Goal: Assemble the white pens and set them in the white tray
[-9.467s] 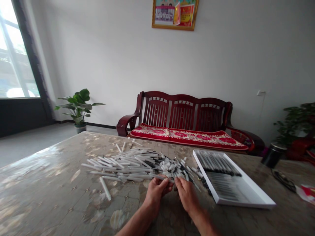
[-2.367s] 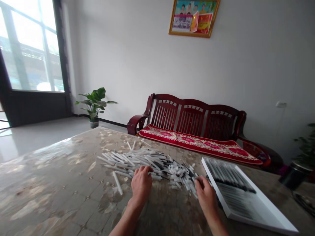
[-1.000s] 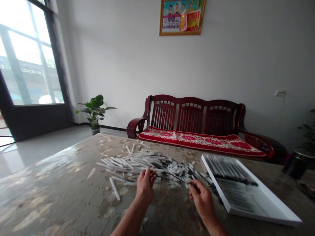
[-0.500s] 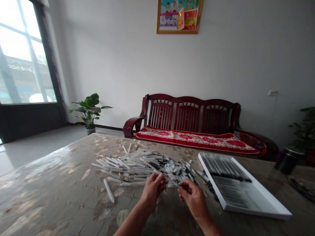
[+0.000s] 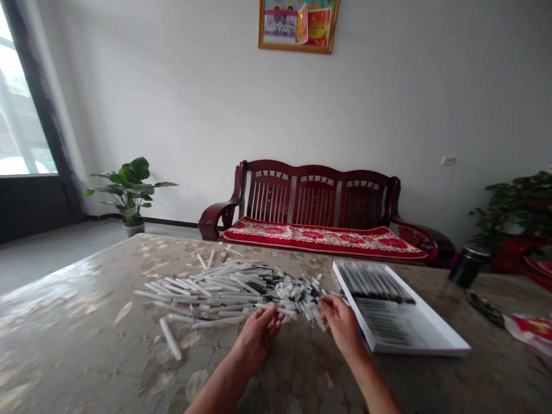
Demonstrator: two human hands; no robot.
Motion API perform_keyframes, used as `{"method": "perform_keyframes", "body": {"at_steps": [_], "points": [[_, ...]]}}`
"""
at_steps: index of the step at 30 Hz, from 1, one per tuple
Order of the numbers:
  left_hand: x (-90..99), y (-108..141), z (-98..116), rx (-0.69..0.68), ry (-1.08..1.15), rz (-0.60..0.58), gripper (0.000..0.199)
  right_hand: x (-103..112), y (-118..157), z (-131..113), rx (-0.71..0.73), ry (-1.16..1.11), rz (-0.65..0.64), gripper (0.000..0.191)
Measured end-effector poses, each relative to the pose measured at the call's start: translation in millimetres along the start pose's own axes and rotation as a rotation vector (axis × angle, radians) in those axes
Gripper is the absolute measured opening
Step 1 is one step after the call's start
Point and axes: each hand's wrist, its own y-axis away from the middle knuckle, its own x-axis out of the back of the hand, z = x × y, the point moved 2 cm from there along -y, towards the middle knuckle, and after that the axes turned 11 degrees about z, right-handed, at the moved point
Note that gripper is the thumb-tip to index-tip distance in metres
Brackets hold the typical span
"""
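My left hand (image 5: pixel 259 332) is closed, with thumb and fingers pinched round a whitish pen barrel (image 5: pixel 288 311) that points to the right. Just ahead of it lies a loose heap of frosted white pen barrels (image 5: pixel 211 290), some with dark parts among them. My right hand (image 5: pixel 340 317) has its fingertips pinched at the right side of a pile of small clear-white pen caps (image 5: pixel 293 290). Whatever is between those fingertips is too small to make out. Beside the right hand stands a shallow white box (image 5: pixel 425 345) with two rows of dark-tipped pens.
One stray barrel (image 5: pixel 170 339) lies left of the heap on the patterned table (image 5: pixel 107 322). To the right are a black canister (image 5: pixel 469 267), a dark cable (image 5: pixel 485 307) and a red-and-white packet (image 5: pixel 535 328). Behind the table is a wooden bench (image 5: pixel 317 198).
My right hand has moved forward and away from the left, over to the cap pile. The left keeps its hold on the barrel. The view has swung to the right.
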Motion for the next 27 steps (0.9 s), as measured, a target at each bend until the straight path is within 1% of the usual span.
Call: {"method": "perform_keyframes", "body": {"at_steps": [1,2,4,6,8,10,12,15,20,25,27], "points": [[0.1,-1,1,-0.007,0.018,0.016,0.020,11,-6,1,0.097,0.199,0.088,0.030],[0.0,-2,3,-0.013,0.030,0.026,0.021,21,-11,3,0.186,0.398,0.143,0.024],[-0.5,-4,3,-0.022,0.035,0.027,0.021,36,-17,8,0.310,0.724,0.159,0.029],[-1.3,-5,3,-0.025,0.026,0.015,0.018,44,-18,16,0.346,0.934,0.125,0.036],[-1.6,-6,1,-0.023,0.017,0.008,0.016,47,-18,23,0.337,1.059,0.104,0.036],[-1.1,-6,1,-0.023,0.019,0.017,0.015,47,-17,27,0.338,1.126,0.095,0.035],[-0.3,-7,1,-0.022,0.026,0.030,0.015,47,-15,28,0.369,1.152,0.084,0.033],[0.5,-8,2,-0.020,0.024,0.034,0.016,47,-15,27,0.410,1.167,0.064,0.033],[0.0,-8,2,-0.025,0.022,0.030,0.015,47,-14,26,0.425,1.163,0.068,0.035],[-1.5,-7,2,-0.022,0.010,0.027,0.016,46,-13,29,0.388,1.202,0.054,0.031],[-1.7,-7,2,-0.021,0.004,0.028,0.016,46,-13,29,0.382,1.210,0.055,0.032]]}}
